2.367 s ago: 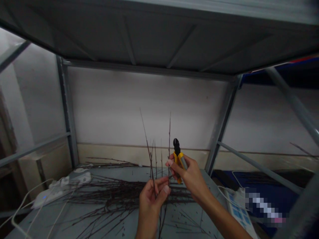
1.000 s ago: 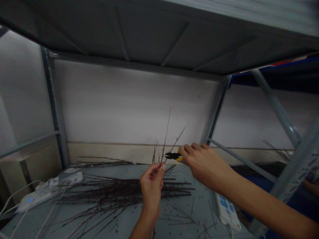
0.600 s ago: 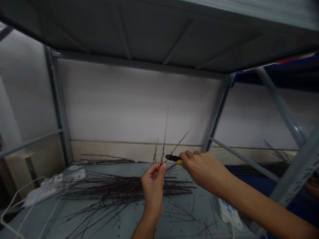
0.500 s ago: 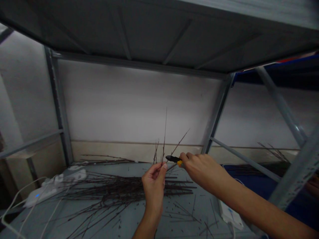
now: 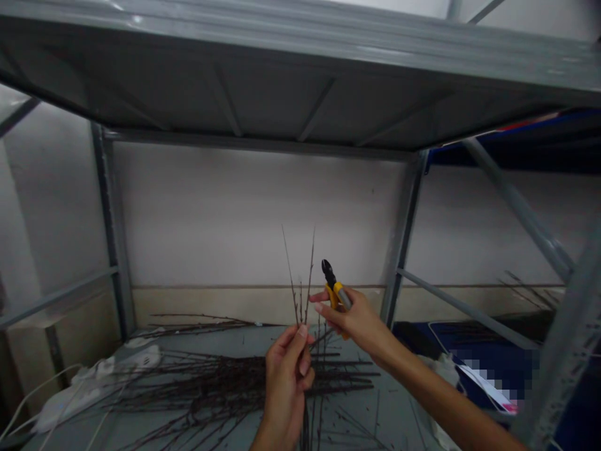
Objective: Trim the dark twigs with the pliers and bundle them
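My left hand is closed around a thin dark twig and holds it upright over the shelf. Its fine shoots stick up above my thumb. My right hand grips a pair of yellow-handled cutters, black jaws pointing up, just right of the twig's shoots. The jaws stand clear of the twig. Below both hands lies a heap of long dark twigs spread across the grey shelf board.
A metal shelf hangs low overhead, with grey uprights at both sides. White power strips and cables lie at the left. A blue surface with a power strip sits at the right. Short twig offcuts litter the board.
The cutters, held level with jaws at the twig's side shoot half a second ago, have swung upright and away. The slanting side shoot no longer shows on the twig. The view tilted up.
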Tool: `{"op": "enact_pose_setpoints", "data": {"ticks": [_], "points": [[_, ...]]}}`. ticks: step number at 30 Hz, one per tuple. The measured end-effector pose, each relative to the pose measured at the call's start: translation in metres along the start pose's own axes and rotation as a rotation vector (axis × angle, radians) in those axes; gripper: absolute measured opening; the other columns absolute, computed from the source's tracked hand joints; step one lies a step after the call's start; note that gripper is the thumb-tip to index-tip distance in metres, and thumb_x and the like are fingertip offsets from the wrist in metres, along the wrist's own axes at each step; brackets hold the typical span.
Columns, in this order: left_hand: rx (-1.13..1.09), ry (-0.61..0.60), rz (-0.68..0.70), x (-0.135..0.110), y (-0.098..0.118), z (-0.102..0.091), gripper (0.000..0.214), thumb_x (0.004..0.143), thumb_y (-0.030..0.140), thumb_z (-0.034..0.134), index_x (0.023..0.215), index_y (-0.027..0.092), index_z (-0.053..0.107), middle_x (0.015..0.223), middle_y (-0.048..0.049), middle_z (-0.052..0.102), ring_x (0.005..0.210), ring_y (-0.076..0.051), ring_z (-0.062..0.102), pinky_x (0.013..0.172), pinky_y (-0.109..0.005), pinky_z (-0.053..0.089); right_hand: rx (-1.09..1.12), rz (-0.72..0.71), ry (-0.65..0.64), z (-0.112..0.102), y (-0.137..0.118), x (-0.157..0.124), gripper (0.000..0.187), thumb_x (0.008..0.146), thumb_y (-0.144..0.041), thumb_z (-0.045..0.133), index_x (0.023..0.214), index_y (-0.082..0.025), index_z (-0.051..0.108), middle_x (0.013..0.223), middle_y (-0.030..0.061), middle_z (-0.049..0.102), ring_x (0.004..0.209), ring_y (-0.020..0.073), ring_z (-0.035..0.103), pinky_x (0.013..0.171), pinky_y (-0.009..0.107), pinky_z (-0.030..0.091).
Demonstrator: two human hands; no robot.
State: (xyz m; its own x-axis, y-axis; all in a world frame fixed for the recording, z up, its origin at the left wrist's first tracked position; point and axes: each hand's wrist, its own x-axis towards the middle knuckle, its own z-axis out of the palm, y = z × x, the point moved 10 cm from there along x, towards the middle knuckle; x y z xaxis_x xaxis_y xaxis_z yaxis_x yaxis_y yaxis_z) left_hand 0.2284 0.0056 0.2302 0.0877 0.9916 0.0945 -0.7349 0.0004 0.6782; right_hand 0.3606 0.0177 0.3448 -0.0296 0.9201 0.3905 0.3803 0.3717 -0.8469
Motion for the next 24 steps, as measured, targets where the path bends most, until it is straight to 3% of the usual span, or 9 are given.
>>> {"op": "enact_pose_setpoints", "data": {"ticks": [4,8,16,20,24], "points": [[-0.005,-0.001,-0.039,0.000,-0.003,0.001,0.043,0.068,0.043,0.089,0.091,0.012,0.070,0.080,-0.0024,0.065,0.044,0.001,0.027,0.035,-0.012,0.016,0.173,-0.020,0.041,0.010,-0.007,0.010,0.034,0.072,-0.041,0.080,0.089,-0.019,0.060,0.074,-0.0012,0.062,0.052,0.0100,0.048,0.048,0.026,0.040],[-0.027,0.002,-0.057,0.003,-0.001,0.000,0.048,0.063,0.046,0.091,0.091,0.012,0.071,0.078,-0.0010,0.064,0.042,0.002,0.026,0.034,-0.012,0.014,0.177,-0.047,0.003,0.015,-0.017,0.017,0.035,0.072,-0.042,0.080,0.090,-0.020,0.059,0.078,-0.0006,0.063,0.051,0.0095,0.047,0.047,0.026,0.041],[-0.024,0.001,-0.098,0.002,-0.007,-0.001,0.053,0.055,0.048,0.094,0.086,0.012,0.072,0.070,-0.0011,0.065,0.039,0.003,0.025,0.033,-0.011,0.012,0.164,-0.139,0.106,-0.006,-0.049,0.032,0.030,0.074,-0.040,0.076,0.087,-0.021,0.057,0.074,0.0014,0.065,0.054,0.0124,0.052,0.049,0.028,0.043],[-0.043,-0.001,-0.101,0.001,-0.007,-0.001,0.057,0.052,0.048,0.096,0.089,0.012,0.074,0.071,-0.0020,0.066,0.039,0.003,0.025,0.033,-0.010,0.014,0.180,-0.156,0.090,-0.008,-0.057,0.035,0.029,0.076,-0.040,0.075,0.089,-0.021,0.057,0.085,0.0065,0.070,0.059,0.0140,0.056,0.050,0.029,0.046],[-0.046,-0.022,-0.124,0.002,-0.012,-0.003,0.055,0.051,0.047,0.096,0.087,0.013,0.075,0.071,-0.0017,0.067,0.037,0.003,0.025,0.032,-0.011,0.015,0.199,-0.156,0.071,-0.008,-0.057,0.034,0.031,0.074,-0.039,0.077,0.090,-0.021,0.058,0.084,0.0061,0.070,0.056,0.0136,0.056,0.049,0.029,0.046]]}}
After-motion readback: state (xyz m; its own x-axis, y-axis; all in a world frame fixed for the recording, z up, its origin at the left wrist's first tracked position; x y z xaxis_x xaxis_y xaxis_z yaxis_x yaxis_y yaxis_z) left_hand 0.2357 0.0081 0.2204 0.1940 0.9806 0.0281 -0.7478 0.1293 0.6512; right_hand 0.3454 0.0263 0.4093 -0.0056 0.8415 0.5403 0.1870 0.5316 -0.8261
